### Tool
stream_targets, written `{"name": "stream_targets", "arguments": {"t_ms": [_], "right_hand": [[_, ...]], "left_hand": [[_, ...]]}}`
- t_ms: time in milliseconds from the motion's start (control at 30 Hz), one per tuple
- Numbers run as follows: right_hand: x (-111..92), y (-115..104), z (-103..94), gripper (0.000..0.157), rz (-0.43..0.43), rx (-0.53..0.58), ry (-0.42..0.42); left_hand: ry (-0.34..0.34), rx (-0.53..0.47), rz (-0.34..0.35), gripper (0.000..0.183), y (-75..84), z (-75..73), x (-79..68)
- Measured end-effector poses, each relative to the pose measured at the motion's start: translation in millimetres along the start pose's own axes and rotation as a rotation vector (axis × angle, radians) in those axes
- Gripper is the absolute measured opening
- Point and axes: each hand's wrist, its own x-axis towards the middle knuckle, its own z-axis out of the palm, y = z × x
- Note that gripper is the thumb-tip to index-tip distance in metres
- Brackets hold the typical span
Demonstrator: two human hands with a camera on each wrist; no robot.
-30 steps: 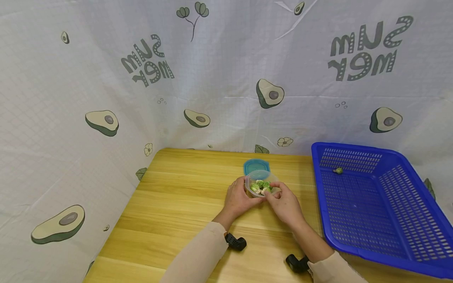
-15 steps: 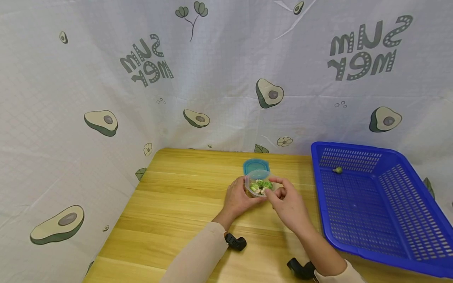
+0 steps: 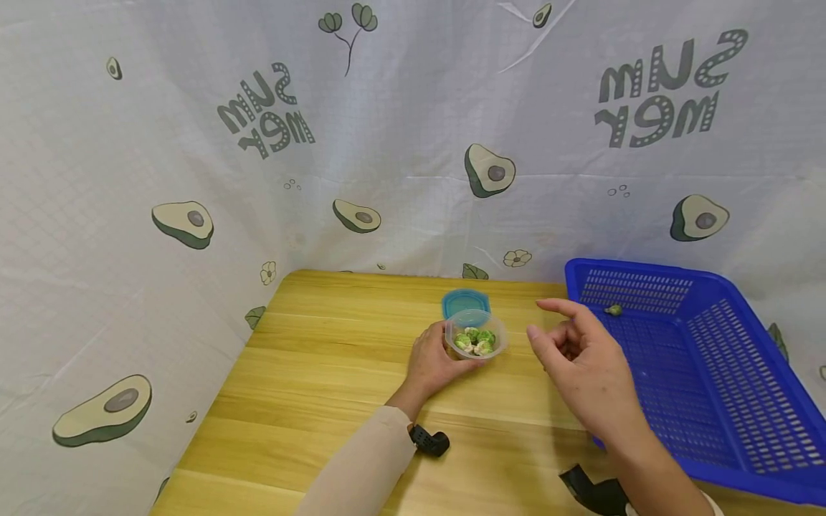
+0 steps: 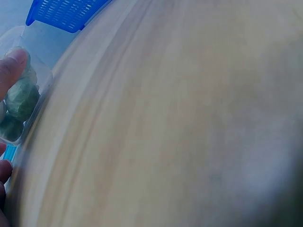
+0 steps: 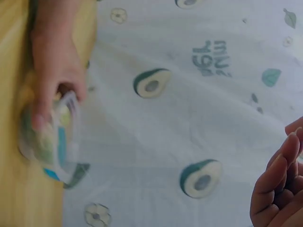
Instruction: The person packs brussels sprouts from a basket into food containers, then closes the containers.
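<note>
My left hand grips a small clear plastic container on the wooden table, thumb along its near side. Several green Brussels sprouts lie inside it. The left wrist view catches the thumb across the container's wall. My right hand is in the air between container and basket, thumb and index finger spread apart, with nothing between them. In the right wrist view its fingers are loosely bent at the edge. A single Brussels sprout lies in the blue basket.
Just behind the container, and partly hidden by it, lies a blue lid. The basket fills the table's right side, its raised wall near my right forearm. A white curtain printed with avocados hangs behind and to the left of the table.
My right hand has left the container and moved right, toward the basket, its thumb and index finger parting. The left hand still holds the container in the same place.
</note>
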Motion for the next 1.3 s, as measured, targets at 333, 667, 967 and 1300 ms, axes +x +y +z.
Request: {"name": "stream_targets", "arguments": {"t_ms": [333,667,967,1300], "right_hand": [[24,11,-56.5,0.046,-0.012,-0.143,0.079],[68,37,-90.1,0.057,0.093,-0.239,0.09],[96,75,-91.6,0.062,0.17,-0.296,0.024],[116,131,-89.3,0.061,0.24,-0.339,-0.008]], "left_hand": [[-0.005,0.005,-0.001,0.096,0.8,-0.8,-0.3],[0.004,0.001,0.005,0.096,0.0,-0.7,-0.2],[0.004,0.002,0.008,0.094,0.6,-0.3,-0.3],[0.004,0.003,0.005,0.094,0.2,0.0,0.0]]}}
